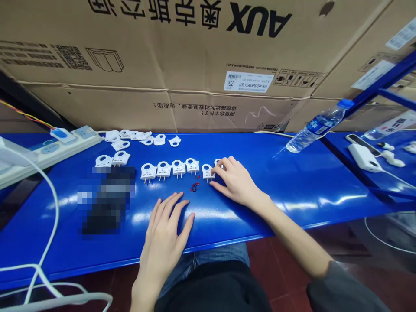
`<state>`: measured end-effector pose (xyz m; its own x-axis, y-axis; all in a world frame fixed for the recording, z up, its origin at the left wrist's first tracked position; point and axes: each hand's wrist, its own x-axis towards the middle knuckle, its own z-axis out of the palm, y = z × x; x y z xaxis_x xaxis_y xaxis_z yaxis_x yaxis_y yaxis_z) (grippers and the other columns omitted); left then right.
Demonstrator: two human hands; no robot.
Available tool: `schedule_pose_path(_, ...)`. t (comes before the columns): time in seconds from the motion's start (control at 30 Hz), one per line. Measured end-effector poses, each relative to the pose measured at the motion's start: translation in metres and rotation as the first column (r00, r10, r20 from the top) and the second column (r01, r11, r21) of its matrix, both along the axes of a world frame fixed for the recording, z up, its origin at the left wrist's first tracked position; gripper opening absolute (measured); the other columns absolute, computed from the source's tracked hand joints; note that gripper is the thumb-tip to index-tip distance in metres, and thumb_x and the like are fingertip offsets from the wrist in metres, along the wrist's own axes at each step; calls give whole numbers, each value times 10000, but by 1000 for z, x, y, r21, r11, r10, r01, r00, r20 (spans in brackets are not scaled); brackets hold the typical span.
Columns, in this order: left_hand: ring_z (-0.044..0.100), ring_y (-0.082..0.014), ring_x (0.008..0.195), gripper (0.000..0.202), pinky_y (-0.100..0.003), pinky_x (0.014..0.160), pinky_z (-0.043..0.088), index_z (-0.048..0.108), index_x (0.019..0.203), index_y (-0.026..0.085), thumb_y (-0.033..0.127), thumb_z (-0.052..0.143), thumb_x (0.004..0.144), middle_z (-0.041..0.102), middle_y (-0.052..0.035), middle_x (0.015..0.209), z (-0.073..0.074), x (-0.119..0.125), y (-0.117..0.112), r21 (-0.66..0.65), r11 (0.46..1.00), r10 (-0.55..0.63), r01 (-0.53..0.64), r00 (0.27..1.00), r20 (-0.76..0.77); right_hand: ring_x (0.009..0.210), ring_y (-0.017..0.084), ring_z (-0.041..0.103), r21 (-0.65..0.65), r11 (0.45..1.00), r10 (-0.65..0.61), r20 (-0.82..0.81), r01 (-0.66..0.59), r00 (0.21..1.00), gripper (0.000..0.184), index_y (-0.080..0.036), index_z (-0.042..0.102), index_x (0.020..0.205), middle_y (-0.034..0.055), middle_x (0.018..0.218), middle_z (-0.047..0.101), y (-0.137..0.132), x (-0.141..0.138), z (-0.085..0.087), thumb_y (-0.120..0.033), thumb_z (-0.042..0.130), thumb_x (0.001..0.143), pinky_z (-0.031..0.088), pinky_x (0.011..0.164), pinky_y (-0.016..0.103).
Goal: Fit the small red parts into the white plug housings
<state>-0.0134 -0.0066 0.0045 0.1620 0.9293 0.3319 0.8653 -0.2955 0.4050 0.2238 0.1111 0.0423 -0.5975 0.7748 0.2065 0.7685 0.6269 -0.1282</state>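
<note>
Several white plug shells [178, 168] stand in a row on the blue table [292, 182], prongs toward me. My right hand [234, 178] rests at the right end of the row, fingers curled over the last white plug [217, 163] and touching the one beside it [206, 171]. My left hand [166, 229] lies flat on the table near the front edge, fingers stretched out, holding nothing. A few tiny red parts [194, 186] lie between the hands, just below the row.
More white plug halves [143, 138] lie scattered at the back left, near a white power strip [48, 149] with cables. A blurred dark object [107, 199] sits left. A water bottle [316, 128] lies at the right. Large cardboard boxes [195, 56] wall the back.
</note>
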Motion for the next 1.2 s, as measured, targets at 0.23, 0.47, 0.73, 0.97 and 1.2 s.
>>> schedule_pose_path(0.23, 568, -280, 1399, 306, -574, 1267, 350, 594, 1296, 240, 406, 510, 1054, 632, -100, 1456, -2, 0, 0, 13, 1000, -10, 10, 1000, -16, 1022, 262, 545, -98, 975, 186, -123, -198, 975, 193, -191, 708, 1026, 110, 1114, 648, -10, -2, 9, -375, 662, 992, 477, 889, 406)
schedule_pose_path(0.47, 567, -281, 1396, 308, -575, 1262, 350, 583, 1308, 241, 395, 523, 1049, 631, -103, 1457, -1, -1, 0, 27, 999, -23, 24, 999, -22, 987, 224, 567, -182, 902, 351, -222, -392, 910, 276, -178, 713, 1082, 83, 1088, 664, -23, -13, 8, -437, 668, 999, 511, 902, 368)
schedule_pose_path(0.73, 572, -285, 1396, 307, -580, 1262, 354, 594, 1295, 237, 401, 519, 1047, 638, -108, 1447, -1, -1, -1, 1, 1000, -13, 13, 1000, -12, 1241, 302, 543, -36, 980, 193, -89, -196, 977, 367, -177, 609, 1422, 145, 1398, 659, -12, -14, -4, -228, 458, 1092, 495, 1035, 500)
schedule_pose_path(0.97, 563, -284, 1407, 308, -583, 1264, 353, 593, 1300, 242, 404, 523, 1048, 631, -102, 1460, 0, 0, -1, -3, 1000, -12, 11, 1000, -6, 1336, 317, 503, -40, 976, 216, 21, -215, 976, 408, -146, 598, 1432, 114, 1521, 607, -11, -16, -13, -110, 464, 1049, 482, 1021, 496)
schedule_pose_path(1.2, 576, -291, 1399, 303, -581, 1265, 354, 594, 1304, 255, 397, 517, 1048, 642, -96, 1450, 0, 0, -1, -2, 1000, -4, 4, 1000, 0, 1224, 282, 562, -23, 978, 207, -17, -207, 978, 184, -176, 672, 1167, 108, 1181, 745, -10, -16, -10, -206, 518, 1072, 438, 925, 416)
